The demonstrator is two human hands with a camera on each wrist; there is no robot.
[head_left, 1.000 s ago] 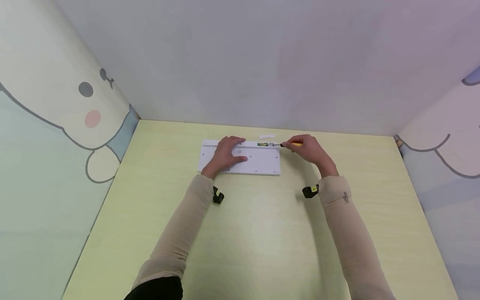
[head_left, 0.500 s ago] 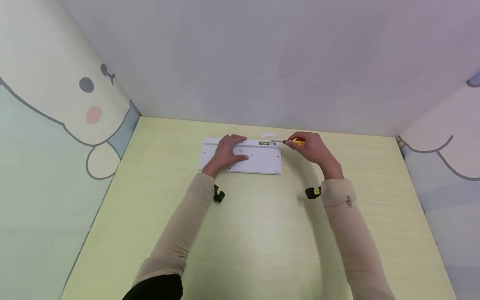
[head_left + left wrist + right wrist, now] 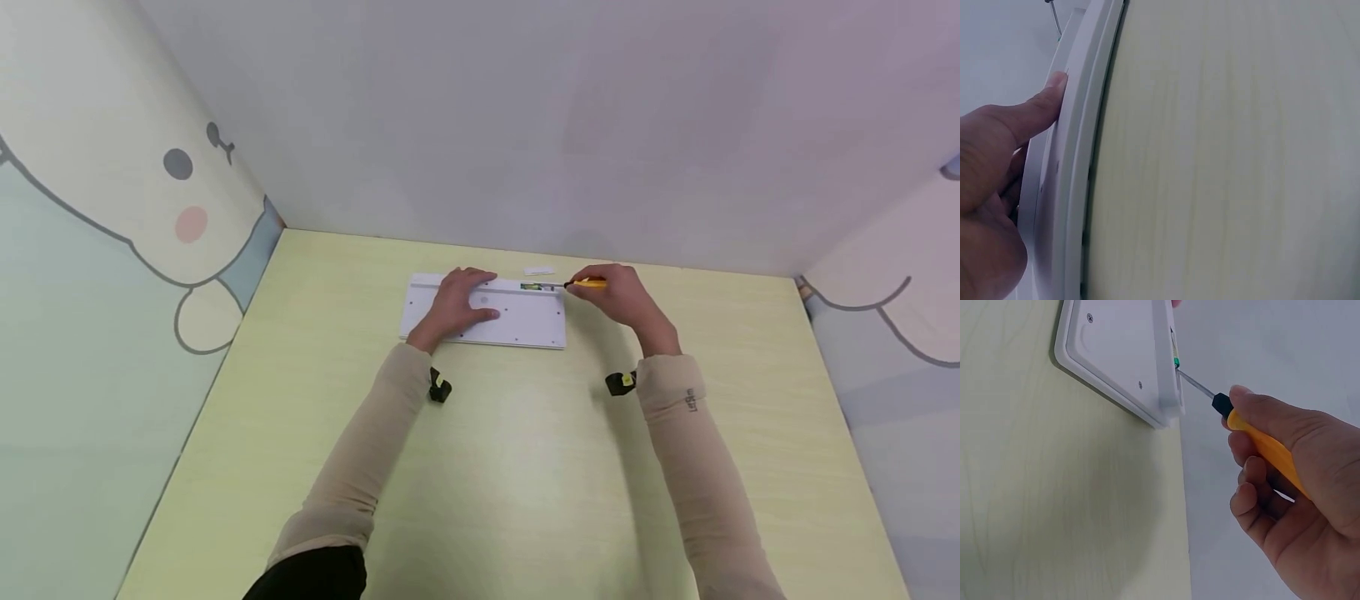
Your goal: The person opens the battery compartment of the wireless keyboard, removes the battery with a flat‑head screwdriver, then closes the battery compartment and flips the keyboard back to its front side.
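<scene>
White flat plastic keyboard (image 3: pixel 483 315) lies underside up near the far edge of the pale yellow-green wooden table (image 3: pixel 525 467). Left hand (image 3: pixel 457 304) rests flat on its back panel, fingers spread and straight, likely to keep it from sliding. Right hand (image 3: pixel 622 296) grips the orange-handled screwdriver (image 3: pixel 1254 434), fingers curled round the handle; its metal tip meets the open battery compartment (image 3: pixel 538 287). A small white cover piece (image 3: pixel 539 271) lies just beyond the keyboard.

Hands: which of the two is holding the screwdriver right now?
The right hand grips the yellow-handled screwdriver, its tip at the far edge of the white keyboard. The left hand holds no tool and rests flat on the keyboard's back.
</scene>
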